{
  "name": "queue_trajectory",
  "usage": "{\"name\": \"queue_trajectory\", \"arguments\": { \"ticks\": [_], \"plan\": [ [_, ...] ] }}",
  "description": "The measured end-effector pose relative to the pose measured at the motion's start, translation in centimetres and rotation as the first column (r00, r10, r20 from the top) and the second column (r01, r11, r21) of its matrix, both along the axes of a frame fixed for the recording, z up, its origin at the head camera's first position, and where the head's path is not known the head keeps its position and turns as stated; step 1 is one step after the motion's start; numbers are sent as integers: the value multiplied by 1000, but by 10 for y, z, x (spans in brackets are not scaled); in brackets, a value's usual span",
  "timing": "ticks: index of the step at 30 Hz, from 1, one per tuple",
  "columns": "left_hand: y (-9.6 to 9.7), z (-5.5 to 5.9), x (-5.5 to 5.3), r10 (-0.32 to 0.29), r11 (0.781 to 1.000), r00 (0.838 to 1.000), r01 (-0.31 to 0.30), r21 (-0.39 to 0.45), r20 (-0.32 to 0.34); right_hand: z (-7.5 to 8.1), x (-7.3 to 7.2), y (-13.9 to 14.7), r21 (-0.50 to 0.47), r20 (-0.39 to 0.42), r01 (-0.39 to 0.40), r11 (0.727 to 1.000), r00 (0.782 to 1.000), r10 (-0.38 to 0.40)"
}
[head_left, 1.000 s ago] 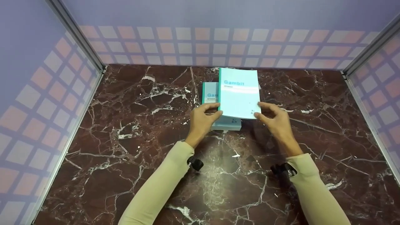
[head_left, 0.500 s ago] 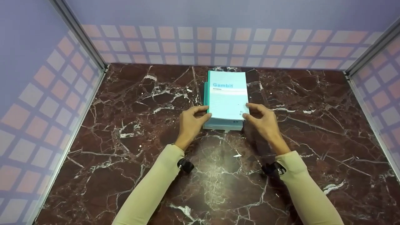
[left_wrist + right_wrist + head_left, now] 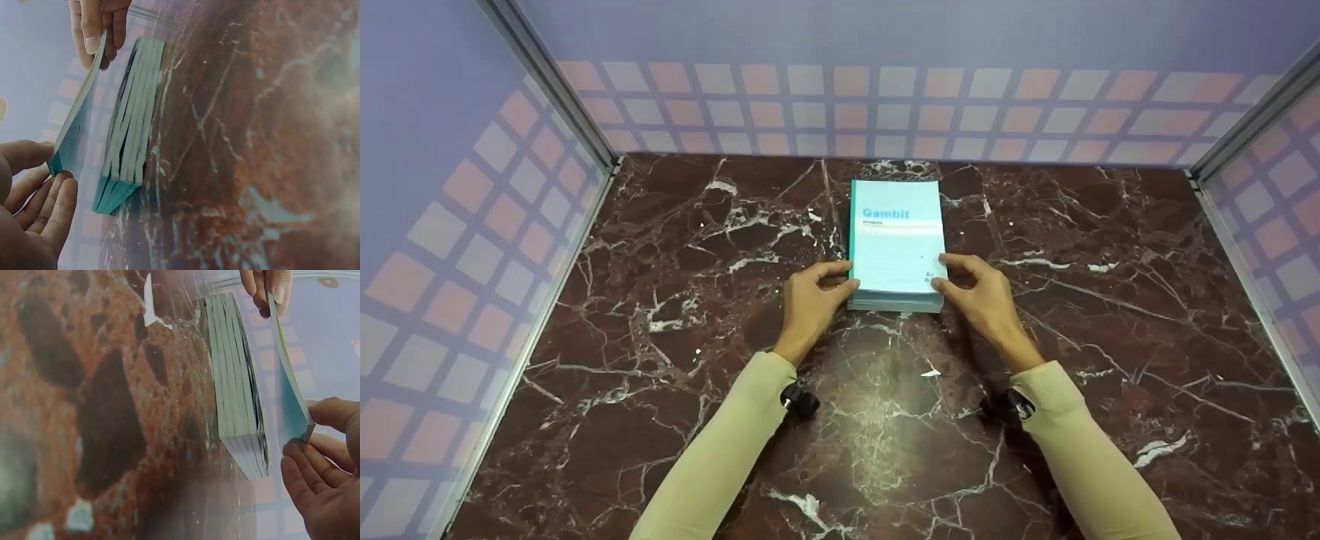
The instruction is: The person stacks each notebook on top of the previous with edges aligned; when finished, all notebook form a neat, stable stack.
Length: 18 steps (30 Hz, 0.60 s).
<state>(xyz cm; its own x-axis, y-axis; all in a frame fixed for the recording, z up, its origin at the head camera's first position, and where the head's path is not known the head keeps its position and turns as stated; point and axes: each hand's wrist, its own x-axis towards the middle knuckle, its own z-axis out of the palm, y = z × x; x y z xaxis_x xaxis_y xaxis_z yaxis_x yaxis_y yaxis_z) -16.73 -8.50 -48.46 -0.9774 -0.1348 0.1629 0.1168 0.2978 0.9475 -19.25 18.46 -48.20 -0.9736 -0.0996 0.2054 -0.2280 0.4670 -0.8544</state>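
Note:
A notebook with a pale cover, a green spine and "Gambit" printed on it is held just above a stack of similar notebooks. Both wrist views show a gap between it and the stack. At its near left corner, my left hand pinches the spine edge between thumb and fingers. My right hand pinches the opposite near corner the same way. From the head view, the raised notebook covers most of the stack; only the stack's near edge shows below it.
The stack rests on a dark red marbled tabletop with white veins. Purple panels with pink and white squares stand at the back and both sides. A small white scrap lies in front of the stack.
Both hands have carried the notebook left and toward me, then lower, so it lines up over the stack. The grip at both corners looks the same.

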Motion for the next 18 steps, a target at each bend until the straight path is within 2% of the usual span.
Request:
{"name": "queue_trajectory", "arguments": {
  "ticks": [8,15,18],
  "plan": [
    [1,-7,-1,16,1000,1000,-16,-15,18,-5,1,1,52,17,0,999,1000,0],
    [1,-8,0,35,999,996,-34,-13,79,-6,4,2,101,42,-11,995,999,7],
    [0,-8,1,41,999,994,-37,-37,103,-6,5,2,120,44,-27,992,999,22]
  ]
}}
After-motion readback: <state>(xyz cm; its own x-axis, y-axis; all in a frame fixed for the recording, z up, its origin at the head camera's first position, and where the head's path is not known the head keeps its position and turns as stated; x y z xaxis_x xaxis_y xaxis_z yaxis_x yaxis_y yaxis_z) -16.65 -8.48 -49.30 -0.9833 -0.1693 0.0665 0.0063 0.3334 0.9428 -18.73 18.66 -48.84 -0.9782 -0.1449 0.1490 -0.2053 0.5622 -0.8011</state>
